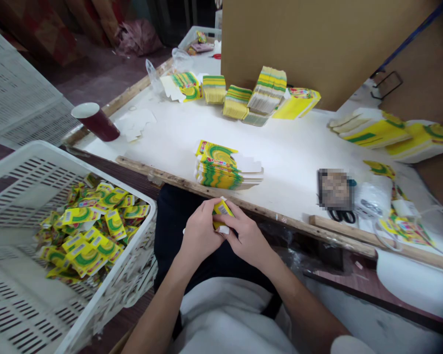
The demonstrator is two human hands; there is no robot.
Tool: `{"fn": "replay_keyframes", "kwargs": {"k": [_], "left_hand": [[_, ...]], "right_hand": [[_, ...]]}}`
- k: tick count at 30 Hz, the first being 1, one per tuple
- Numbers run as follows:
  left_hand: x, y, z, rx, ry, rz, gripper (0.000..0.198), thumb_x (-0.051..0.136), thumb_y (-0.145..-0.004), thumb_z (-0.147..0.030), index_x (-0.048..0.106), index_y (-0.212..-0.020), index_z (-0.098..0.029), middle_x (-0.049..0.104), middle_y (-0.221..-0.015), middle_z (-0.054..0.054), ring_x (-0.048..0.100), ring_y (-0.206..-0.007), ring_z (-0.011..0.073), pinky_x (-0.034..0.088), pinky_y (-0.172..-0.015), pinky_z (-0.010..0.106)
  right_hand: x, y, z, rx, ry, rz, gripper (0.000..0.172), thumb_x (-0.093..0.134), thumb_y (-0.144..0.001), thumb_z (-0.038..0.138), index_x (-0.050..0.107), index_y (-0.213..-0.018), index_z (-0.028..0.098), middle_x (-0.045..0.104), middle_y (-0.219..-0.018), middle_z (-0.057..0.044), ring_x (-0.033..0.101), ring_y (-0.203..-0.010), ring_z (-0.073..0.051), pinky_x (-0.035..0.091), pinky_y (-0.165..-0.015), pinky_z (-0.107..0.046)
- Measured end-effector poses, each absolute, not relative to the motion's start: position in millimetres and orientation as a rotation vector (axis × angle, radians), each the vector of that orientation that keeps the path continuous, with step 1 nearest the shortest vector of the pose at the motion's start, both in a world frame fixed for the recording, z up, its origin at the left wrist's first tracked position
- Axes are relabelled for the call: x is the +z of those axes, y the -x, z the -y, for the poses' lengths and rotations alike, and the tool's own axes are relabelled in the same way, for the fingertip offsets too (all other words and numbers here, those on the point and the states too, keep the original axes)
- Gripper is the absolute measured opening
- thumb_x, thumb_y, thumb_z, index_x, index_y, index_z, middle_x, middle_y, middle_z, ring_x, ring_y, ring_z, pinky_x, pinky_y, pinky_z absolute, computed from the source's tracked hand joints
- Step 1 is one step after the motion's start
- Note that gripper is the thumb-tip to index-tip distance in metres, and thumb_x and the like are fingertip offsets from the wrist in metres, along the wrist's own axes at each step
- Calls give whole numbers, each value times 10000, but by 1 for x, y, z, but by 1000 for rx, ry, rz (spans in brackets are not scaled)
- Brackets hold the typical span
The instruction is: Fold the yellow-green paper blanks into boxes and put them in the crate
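My left hand and my right hand meet in front of my lap, both closed on one small yellow carton with a barcode face. Just beyond them, a stack of flat yellow-and-green carton blanks lies near the front edge of the white table. To my left, a white slotted basket holds several folded yellow-and-green cartons.
More stacks of flat blanks lie along the back of the table before a brown cardboard wall, others at the right. A dark red cup stands at the table's left corner. Scissors and plastic bags rest at the right.
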State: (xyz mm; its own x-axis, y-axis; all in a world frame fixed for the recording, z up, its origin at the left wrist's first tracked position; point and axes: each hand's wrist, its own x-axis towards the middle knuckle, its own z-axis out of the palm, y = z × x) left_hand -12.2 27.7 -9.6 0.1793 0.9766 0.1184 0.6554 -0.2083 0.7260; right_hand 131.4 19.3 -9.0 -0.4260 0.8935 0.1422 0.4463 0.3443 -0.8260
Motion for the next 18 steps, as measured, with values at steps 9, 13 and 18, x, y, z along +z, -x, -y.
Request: {"fn": "replay_keyframes", "kwargs": {"k": [9,13,18], "left_hand": [[-9,12,-27,798,-1937,-1530,538,544,-596,-71,495,-1125,-156,612,-1073,93,590,-993,227,485,-864,352],[-9,11,-27,794,-1942,-1521,540,543,-595,-68,492,-1126,-156,612,-1072,94,590,-993,226,484,-868,352],[-9,11,-27,795,-1947,-1521,541,540,-592,-65,494,-1124,-150,612,-1068,95,588,-993,225,485,-860,347]], "right_hand": [[-10,-131,-19,970,1177,2012,388,477,-821,83,610,-1160,220,382,-1420,-110,398,-1305,-209,354,-1065,-368],[-10,-132,-18,962,1177,2012,389,473,-825,88,608,-1165,220,397,-1412,-107,396,-1306,-206,358,-1063,-365],[-11,-132,-17,930,1205,2046,392,485,-816,87,612,-1158,228,396,-1422,-99,424,-1287,-228,382,-1043,-389]]}}
